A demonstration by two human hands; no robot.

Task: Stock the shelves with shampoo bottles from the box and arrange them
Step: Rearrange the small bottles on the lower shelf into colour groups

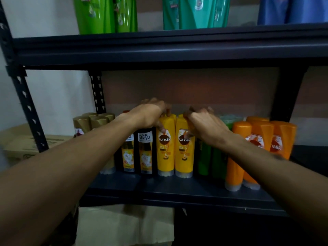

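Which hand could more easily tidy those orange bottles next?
Probably the right. The right hand grips the right yellow bottle, with only green bottles between it and the orange bottles; the left hand, on the left yellow bottle, would have to cross over.

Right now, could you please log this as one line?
left hand: grips left yellow bottle | right hand: grips right yellow bottle | both upright on shelf

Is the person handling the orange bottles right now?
No, the left hand and right hand each grip one of the yellow bottles; the orange bottles stand further right.
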